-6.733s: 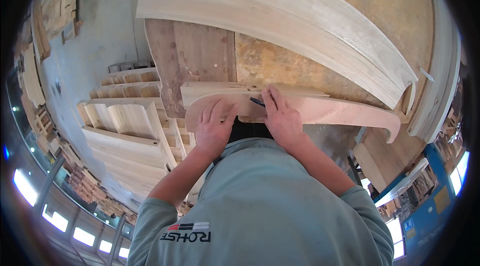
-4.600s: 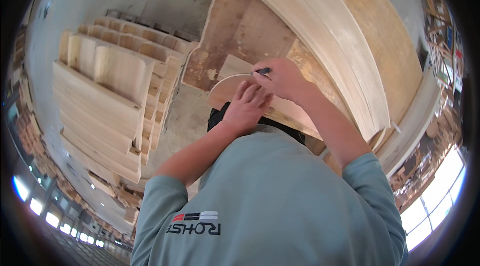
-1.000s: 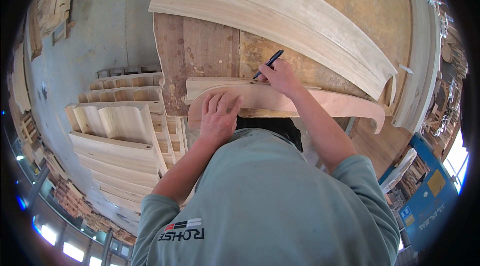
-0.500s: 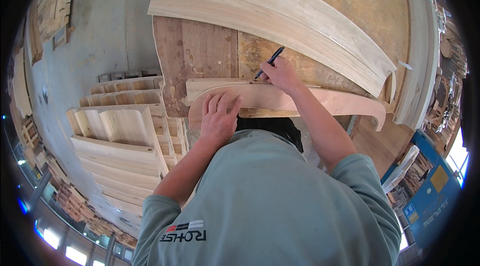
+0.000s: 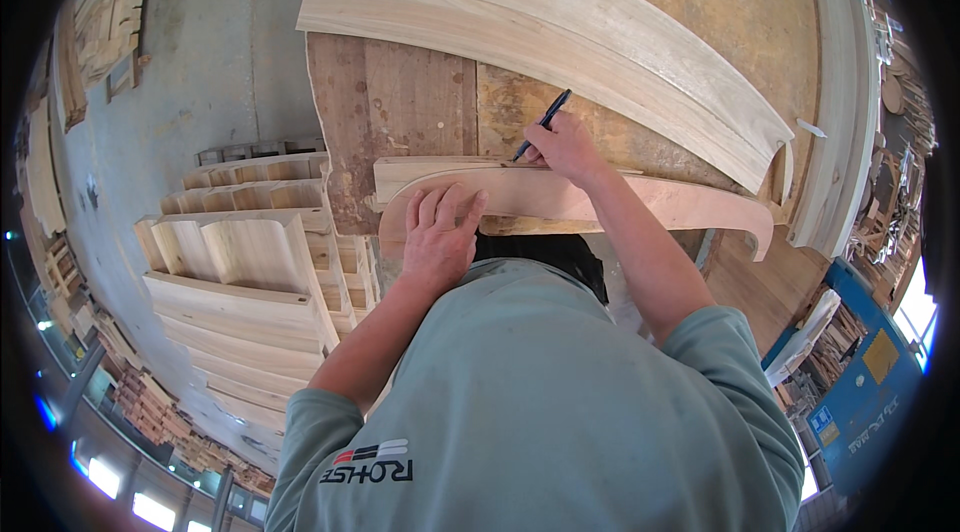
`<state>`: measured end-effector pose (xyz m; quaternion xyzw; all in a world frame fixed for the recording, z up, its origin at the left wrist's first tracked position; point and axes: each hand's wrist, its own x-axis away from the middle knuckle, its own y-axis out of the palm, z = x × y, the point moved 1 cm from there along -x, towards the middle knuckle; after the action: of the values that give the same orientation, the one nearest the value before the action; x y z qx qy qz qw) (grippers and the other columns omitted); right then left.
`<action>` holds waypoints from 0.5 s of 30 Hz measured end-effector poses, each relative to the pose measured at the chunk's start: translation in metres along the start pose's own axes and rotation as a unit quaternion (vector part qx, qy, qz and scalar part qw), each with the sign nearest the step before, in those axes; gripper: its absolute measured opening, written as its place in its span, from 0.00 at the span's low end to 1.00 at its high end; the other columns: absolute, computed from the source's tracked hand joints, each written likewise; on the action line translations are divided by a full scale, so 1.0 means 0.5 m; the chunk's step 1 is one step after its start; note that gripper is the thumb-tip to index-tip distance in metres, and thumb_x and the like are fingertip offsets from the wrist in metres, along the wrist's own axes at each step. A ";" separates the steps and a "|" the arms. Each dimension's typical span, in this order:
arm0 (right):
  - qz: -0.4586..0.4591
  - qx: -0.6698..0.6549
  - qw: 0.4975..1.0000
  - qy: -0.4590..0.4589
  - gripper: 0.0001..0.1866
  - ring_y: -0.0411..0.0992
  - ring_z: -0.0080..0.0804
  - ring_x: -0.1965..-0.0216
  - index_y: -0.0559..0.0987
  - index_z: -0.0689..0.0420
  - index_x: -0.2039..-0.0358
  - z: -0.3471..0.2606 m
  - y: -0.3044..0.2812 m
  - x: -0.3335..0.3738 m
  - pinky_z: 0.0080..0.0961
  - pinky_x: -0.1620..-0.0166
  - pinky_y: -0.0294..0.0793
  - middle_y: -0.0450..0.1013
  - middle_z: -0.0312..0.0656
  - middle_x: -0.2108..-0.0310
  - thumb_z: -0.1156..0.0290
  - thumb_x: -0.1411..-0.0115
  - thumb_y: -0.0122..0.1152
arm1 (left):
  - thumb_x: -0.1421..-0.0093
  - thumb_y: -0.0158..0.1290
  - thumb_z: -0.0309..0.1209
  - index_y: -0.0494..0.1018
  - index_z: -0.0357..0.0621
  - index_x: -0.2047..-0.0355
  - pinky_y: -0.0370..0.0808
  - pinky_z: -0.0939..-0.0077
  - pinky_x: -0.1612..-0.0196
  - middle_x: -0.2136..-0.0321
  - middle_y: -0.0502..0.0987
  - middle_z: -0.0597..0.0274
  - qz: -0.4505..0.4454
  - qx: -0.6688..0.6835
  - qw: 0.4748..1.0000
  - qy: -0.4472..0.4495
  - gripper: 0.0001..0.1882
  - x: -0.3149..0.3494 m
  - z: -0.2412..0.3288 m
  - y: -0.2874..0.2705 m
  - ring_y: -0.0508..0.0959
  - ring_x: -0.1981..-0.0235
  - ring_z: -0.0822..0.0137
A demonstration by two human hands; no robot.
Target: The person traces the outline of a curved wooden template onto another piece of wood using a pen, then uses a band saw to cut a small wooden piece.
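A curved wooden template [image 5: 640, 200] lies on top of a pale board [image 5: 410, 172] at the near edge of the workbench [image 5: 400, 102]. My left hand [image 5: 440, 232] presses flat on the template's left end, fingers spread. My right hand [image 5: 562, 147] grips a dark pen [image 5: 542, 124], its tip down at the template's upper edge on the board.
A long curved pale plank [image 5: 560, 32] lies across the bench behind the template. A stack of curved wooden pieces [image 5: 250, 262] stands on the floor to the left. Long boards [image 5: 850, 92] lean at the right, with a blue machine [image 5: 860, 382] lower right.
The pen has stayed at the template's upper edge with only a slight shift of my right hand. My left hand stays pressed on the left end.
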<state>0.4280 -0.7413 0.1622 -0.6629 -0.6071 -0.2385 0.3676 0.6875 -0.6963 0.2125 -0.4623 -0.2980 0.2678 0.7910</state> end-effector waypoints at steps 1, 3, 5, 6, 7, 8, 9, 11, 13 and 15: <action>-0.002 -0.006 1.000 0.005 0.17 0.81 0.33 0.73 0.82 0.69 0.70 -0.001 0.001 0.000 0.29 0.67 0.81 0.81 0.49 0.75 0.64 0.40 0.58 | 0.49 0.64 0.34 0.70 0.60 0.35 0.56 0.42 0.31 0.39 0.65 0.55 -0.001 0.001 1.000 0.000 0.38 0.000 0.000 0.000 0.63 0.37 0.49; 0.001 -0.019 1.000 0.008 0.16 0.81 0.32 0.73 0.82 0.68 0.71 -0.003 0.001 0.003 0.28 0.68 0.81 0.81 0.49 0.75 0.65 0.40 0.58 | 0.49 0.64 0.34 0.69 0.60 0.35 0.56 0.42 0.31 0.39 0.65 0.55 0.004 0.000 1.000 0.003 0.38 0.001 -0.001 0.005 0.63 0.37 0.49; 0.007 -0.032 0.999 0.005 0.16 0.79 0.31 0.75 0.81 0.68 0.72 -0.013 0.000 0.013 0.27 0.69 0.80 0.81 0.48 0.75 0.65 0.40 0.58 | 0.49 0.64 0.34 0.70 0.60 0.36 0.56 0.42 0.31 0.39 0.65 0.55 0.008 -0.003 1.000 0.005 0.38 0.002 -0.002 0.008 0.63 0.37 0.49; 0.003 -0.034 0.999 0.013 0.16 0.79 0.32 0.75 0.80 0.68 0.72 -0.012 -0.004 0.013 0.29 0.69 0.79 0.81 0.49 0.75 0.65 0.40 0.58 | 0.50 0.64 0.34 0.70 0.60 0.36 0.56 0.43 0.31 0.39 0.65 0.55 0.010 -0.005 1.000 0.007 0.38 0.001 -0.002 0.009 0.63 0.37 0.49; -0.001 -0.036 0.999 0.021 0.16 0.78 0.32 0.75 0.80 0.68 0.72 -0.014 -0.013 0.012 0.30 0.69 0.78 0.80 0.49 0.75 0.65 0.40 0.58 | 0.50 0.64 0.34 0.70 0.60 0.36 0.57 0.43 0.31 0.39 0.65 0.55 0.014 -0.008 1.000 0.008 0.37 -0.001 -0.003 0.009 0.63 0.37 0.49; -0.005 -0.038 0.999 0.028 0.16 0.78 0.33 0.75 0.79 0.68 0.73 -0.016 -0.024 0.014 0.31 0.69 0.77 0.80 0.49 0.75 0.65 0.40 0.58 | 0.50 0.64 0.34 0.71 0.60 0.36 0.57 0.43 0.32 0.39 0.65 0.55 0.012 -0.004 1.000 0.008 0.37 -0.001 -0.003 0.009 0.64 0.37 0.49; 0.001 0.014 1.000 0.001 0.15 0.77 0.33 0.75 0.78 0.66 0.72 -0.016 -0.040 0.026 0.30 0.68 0.77 0.78 0.46 0.77 0.65 0.39 0.58 | 0.50 0.64 0.33 0.71 0.60 0.37 0.57 0.44 0.32 0.39 0.65 0.55 0.011 0.000 1.000 0.008 0.37 -0.001 -0.002 0.008 0.64 0.38 0.49; 0.006 0.119 0.991 -0.058 0.13 0.76 0.31 0.74 0.76 0.63 0.72 -0.040 -0.071 0.084 0.29 0.66 0.76 0.74 0.41 0.80 0.65 0.37 0.59 | 0.50 0.64 0.33 0.72 0.59 0.38 0.59 0.45 0.33 0.40 0.66 0.55 0.024 0.004 1.000 0.011 0.36 0.004 -0.007 0.008 0.64 0.38 0.48; -0.038 0.219 0.975 -0.025 0.15 0.76 0.51 0.66 0.78 0.68 0.66 -0.031 -0.097 0.126 0.37 0.62 0.77 0.76 0.54 0.71 0.65 0.39 0.60 | 0.50 0.64 0.32 0.73 0.54 0.39 0.60 0.46 0.34 0.41 0.66 0.55 0.052 0.004 0.998 0.021 0.35 0.002 -0.014 0.016 0.65 0.39 0.47; -0.006 0.346 0.927 -0.145 0.18 0.75 0.51 0.58 0.76 0.67 0.57 0.031 -0.115 0.163 0.38 0.59 0.78 0.73 0.54 0.61 0.65 0.40 0.63 | 0.52 0.64 0.33 0.72 0.49 0.40 0.60 0.47 0.35 0.42 0.67 0.55 0.068 -0.006 0.997 -0.026 0.36 -0.005 -0.025 0.007 0.66 0.40 0.47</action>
<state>0.3820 -0.6784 0.2260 -0.5180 -0.7024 0.0829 0.4811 0.6941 -0.7035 0.2038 -0.4791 -0.2883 0.3311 0.7601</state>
